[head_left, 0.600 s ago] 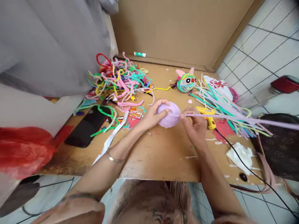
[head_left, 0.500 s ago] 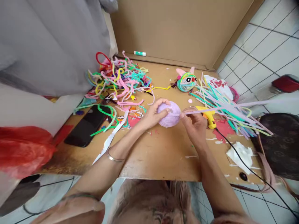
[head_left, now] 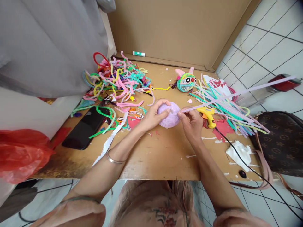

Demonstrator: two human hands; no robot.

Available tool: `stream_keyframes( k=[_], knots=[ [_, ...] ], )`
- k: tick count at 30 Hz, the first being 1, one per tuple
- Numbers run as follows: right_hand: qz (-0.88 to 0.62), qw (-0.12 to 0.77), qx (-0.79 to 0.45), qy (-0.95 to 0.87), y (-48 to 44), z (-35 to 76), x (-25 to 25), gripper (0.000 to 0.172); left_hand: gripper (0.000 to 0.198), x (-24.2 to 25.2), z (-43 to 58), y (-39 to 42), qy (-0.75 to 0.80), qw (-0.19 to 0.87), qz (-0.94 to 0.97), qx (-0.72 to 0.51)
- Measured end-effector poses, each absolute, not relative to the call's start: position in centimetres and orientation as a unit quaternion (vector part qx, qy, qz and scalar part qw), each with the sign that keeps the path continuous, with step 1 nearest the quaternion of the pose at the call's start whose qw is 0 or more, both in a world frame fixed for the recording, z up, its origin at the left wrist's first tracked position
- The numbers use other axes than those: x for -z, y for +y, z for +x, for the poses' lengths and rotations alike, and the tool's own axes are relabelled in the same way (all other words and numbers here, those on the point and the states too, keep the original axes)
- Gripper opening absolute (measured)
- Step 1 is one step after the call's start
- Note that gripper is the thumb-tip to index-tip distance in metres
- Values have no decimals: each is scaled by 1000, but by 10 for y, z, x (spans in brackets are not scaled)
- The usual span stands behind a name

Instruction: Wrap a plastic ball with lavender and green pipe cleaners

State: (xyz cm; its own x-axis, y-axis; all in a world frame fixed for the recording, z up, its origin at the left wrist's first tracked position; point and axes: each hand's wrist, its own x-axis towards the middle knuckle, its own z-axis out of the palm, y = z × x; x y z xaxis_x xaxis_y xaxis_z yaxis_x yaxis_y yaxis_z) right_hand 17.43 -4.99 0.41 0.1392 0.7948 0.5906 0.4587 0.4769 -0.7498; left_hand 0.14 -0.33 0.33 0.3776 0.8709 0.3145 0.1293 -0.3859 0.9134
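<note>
Tabletop [head_left: 161, 157] wood shows from the middle down to the front edge [head_left: 163, 179]; a cardboard panel [head_left: 180, 31] closes the back, white wall tiles [head_left: 248, 34] the right. Mid-table, the left hand [head_left: 155, 115] curls around a lilac pipe-cleaner coil [head_left: 172, 122]; the right hand [head_left: 191, 121] pinches its long strand [head_left: 246, 91], which crosses in front of loose pipe cleaners [head_left: 236, 115]. A glue gun [head_left: 209, 116] lies just beyond that hand; a pipe-cleaner tangle [head_left: 120, 78] and smartphone [head_left: 80, 132] crowd the left.

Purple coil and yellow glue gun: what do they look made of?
Purple coil: matte, probably pipe cleaner, judging by its ridged rounds and the strand; fuzz too fine to confirm. Yellow glue gun: likely smooth hard plastic, from its even colour and moulded shape.
</note>
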Motion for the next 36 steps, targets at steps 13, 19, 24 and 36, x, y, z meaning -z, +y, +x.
stream_keyframes(
  k=[13, 19, 24, 36],
  knots=[
    [-510, 558, -143, -639, -44, 167, -9, 16, 27, -4, 2, -4, 348, 425, 715, -432],
    [-522, 555, -140, -633, -43, 164, -10, 16, 27, -5, 2, -5, 349, 425, 714, -433],
    [-525, 544, -119, -644, -45, 163, -11, 11, 27, -5, 3, -6, 348, 424, 717, -431],
    [-526, 532, -100, -656, -48, 162, -12, 11, 29, -7, 2, -7, 347, 430, 718, -422]
  ],
)
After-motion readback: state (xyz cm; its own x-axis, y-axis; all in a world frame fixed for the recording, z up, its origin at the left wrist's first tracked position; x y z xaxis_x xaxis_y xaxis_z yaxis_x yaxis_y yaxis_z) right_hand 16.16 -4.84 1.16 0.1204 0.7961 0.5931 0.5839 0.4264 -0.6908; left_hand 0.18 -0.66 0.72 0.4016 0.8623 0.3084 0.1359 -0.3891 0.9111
